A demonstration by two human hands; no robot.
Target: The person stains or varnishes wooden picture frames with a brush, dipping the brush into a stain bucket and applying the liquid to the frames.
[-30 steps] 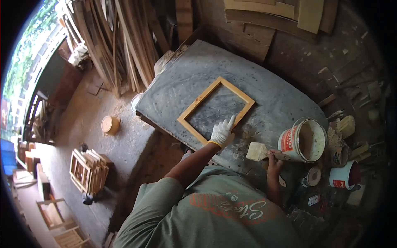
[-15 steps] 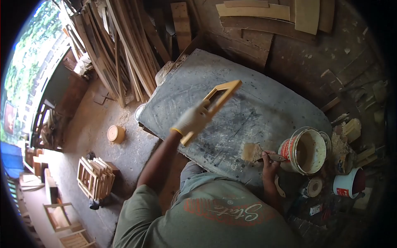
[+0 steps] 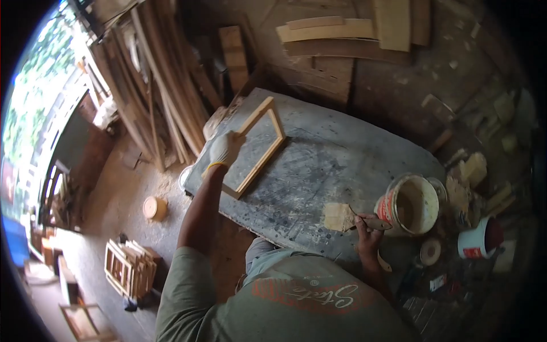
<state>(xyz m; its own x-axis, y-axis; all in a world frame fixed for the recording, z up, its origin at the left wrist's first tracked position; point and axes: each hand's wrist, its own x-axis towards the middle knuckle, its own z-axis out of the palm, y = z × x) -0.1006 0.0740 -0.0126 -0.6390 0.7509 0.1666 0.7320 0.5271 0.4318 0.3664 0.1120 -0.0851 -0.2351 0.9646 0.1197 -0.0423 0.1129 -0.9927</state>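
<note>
My left hand, in a white glove with a yellow cuff, is closed on one long side of a wooden frame. The frame is a light rectangle, tilted, with its lower right side close over the grey tabletop. My bare right hand grips the handle of a wide paintbrush, whose pale bristles point left over the table's near edge. Just right of that hand stands a white bucket with a red label and liquid inside.
A stack of wooden frames stands on the floor at left, near a round tan tub. Long planks lean behind the table. A smaller white and red bucket and scrap wood lie to the right.
The wooden frame has moved left and turned from nearly edge-on to show its open rectangle, my left hand still on it. My right hand keeps the brush beside the bucket.
</note>
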